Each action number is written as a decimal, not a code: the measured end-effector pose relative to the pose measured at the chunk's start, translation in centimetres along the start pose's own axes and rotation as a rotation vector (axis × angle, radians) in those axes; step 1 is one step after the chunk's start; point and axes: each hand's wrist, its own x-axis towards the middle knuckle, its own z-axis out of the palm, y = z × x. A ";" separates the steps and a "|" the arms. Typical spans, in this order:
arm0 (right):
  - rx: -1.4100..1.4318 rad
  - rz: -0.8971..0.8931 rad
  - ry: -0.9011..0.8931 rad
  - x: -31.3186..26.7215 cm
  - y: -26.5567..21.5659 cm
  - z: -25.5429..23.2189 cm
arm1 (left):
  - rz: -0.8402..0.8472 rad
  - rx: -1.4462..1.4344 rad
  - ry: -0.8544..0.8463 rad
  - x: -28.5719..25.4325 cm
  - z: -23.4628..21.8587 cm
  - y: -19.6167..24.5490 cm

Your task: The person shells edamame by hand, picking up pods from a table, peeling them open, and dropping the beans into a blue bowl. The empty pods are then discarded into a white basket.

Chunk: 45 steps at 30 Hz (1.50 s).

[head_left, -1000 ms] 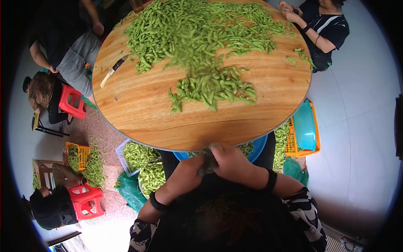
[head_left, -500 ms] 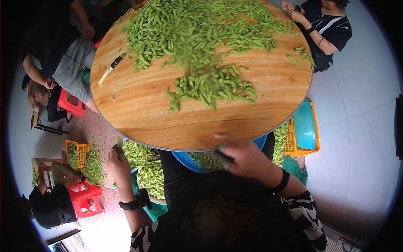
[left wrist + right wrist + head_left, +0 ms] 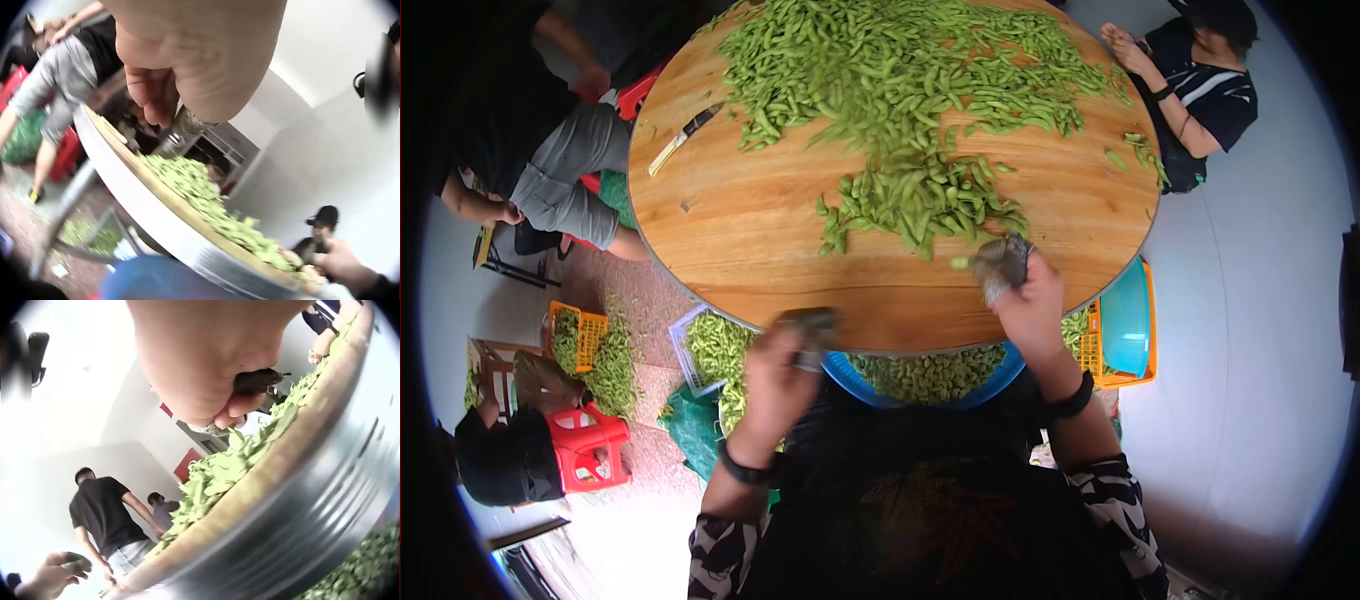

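My right hand (image 3: 1030,300), its fingers wrapped in worn grey coverings, is over the near right part of the table at the small pile of edamame pods (image 3: 900,205). One light green edamame pod (image 3: 958,262) shows right at its fingertips; I cannot tell whether they pinch it. The right wrist view has these fingers curled down close over the pods (image 3: 215,472). My left hand (image 3: 780,375) is blurred over the table's front edge, grey wraps on its fingers too. In the left wrist view its fingers (image 3: 150,94) hang loosely bent, with no pod in sight.
Behind the small pile spreads a large heap of pods (image 3: 820,60) on the round wooden table (image 3: 740,260). A knife (image 3: 687,138) lies at the left. Below the front edge is a blue basin (image 3: 850,380) of shelled beans. Other people are around the table.
Both hands met at the table's front edge, then the left swung out left and is back near the edge. The right has moved forward over the table to the small pile.
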 end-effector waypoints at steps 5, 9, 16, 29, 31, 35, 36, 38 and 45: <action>0.595 0.368 -0.343 -3.9 -0.5 1.4 | -0.016 -0.470 -0.184 1.0 6.9 1.5; 0.254 0.283 -0.345 -4.9 -0.6 1.7 | -0.131 -0.516 -0.219 0.2 7.3 0.9; 0.002 -0.019 -0.343 -4.7 -1.4 1.8 | -0.122 -0.354 -0.154 -0.1 5.5 0.5; 0.050 0.037 -0.424 -4.5 -0.1 3.7 | 0.081 0.214 -0.115 -0.8 5.1 1.3; 0.042 0.061 -0.442 -4.4 -0.5 3.3 | 0.003 0.117 -0.151 -1.1 5.0 1.0; 0.018 -0.031 -0.509 -4.4 -1.9 1.7 | -0.142 -0.280 -0.233 -0.7 4.6 1.3; 0.010 0.004 -0.586 -4.4 -2.1 1.4 | -0.142 -0.279 -0.233 -0.8 4.7 1.3; -0.011 -0.109 -0.578 -4.7 -1.8 1.5 | -0.163 -0.386 -0.263 -0.8 4.8 1.3; 0.003 -0.196 -0.606 -5.0 -2.0 1.5 | -0.192 -0.428 -0.303 -1.0 5.0 1.2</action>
